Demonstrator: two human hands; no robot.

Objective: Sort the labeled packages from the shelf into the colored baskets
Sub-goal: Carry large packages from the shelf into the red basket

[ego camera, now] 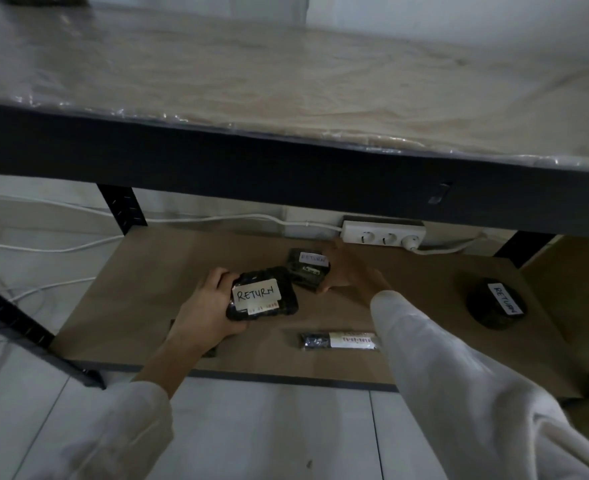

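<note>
White cables (43, 245) are seen trailing over the pale floor at far left, beside the dark metal upright (123, 209) of the shelving unit. The lower wooden shelf board (147, 271) carries all the packages in view.

The left hand (206, 306), emerging from a white sleeve (113, 427), is closed around a black plastic-wrapped rectangular package (263, 297); the thumb is laid along its near edge and the fingers are curled over its far left edge. A white label on its top is marked "RETURN". Whether the package is raised off the board or resting on it cannot be told.

Just behind and to the right, a smaller black wrapped package (307, 268) with a white "RETURN" label lies on the board. The right hand (352, 275) is placed against its right side, fingers stretched forward; a full grasp cannot be confirmed, since the fingertips are blurred.

Nearer the front edge, a slim black tube-shaped package (338, 341) with a white label lies flat, partly covered by the right sleeve (459, 393). A white three-socket power strip (383, 233) sits at the back of the board. At far right, a round black package (495, 304) labelled "RETURN" stands well apart from the others.
</note>
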